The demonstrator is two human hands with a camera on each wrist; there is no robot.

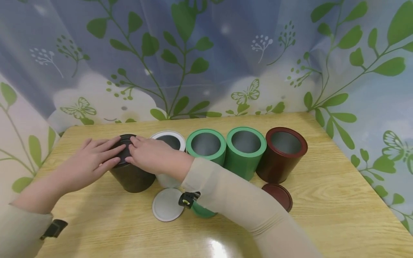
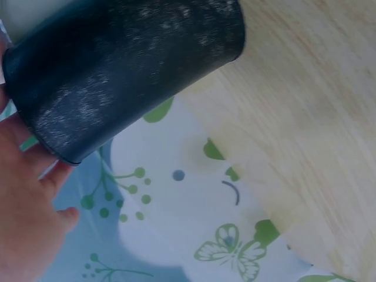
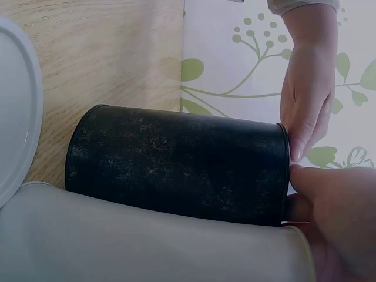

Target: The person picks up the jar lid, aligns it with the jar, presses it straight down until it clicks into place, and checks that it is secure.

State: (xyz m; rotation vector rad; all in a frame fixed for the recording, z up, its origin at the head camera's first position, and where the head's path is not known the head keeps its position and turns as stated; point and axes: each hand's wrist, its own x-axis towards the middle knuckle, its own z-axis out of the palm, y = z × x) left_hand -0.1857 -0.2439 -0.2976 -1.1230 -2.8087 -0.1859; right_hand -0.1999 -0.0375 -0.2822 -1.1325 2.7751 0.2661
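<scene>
A black can [image 1: 133,179] stands at the left of a row, its black lid [image 1: 124,153] on top. My left hand [image 1: 88,161] rests on the lid from the left with fingers extended. From the right, my right hand [image 1: 155,156] touches the same lid, its fingertips close to the left ones. In the left wrist view the left hand [image 2: 29,200] lies at the top end of the dark can [image 2: 129,64]. Both the left hand [image 3: 308,94] and right hand [image 3: 341,205] meet at the can's [image 3: 176,164] top in the right wrist view.
Right of the black can stand a white can [image 1: 166,181], two green cans [image 1: 206,143] [image 1: 243,166] and a dark red can [image 1: 277,165], all uncovered. On the wooden table [image 1: 122,225] lie a white lid [image 1: 166,206], a green lid [image 1: 203,211] and a dark red lid [image 1: 279,195].
</scene>
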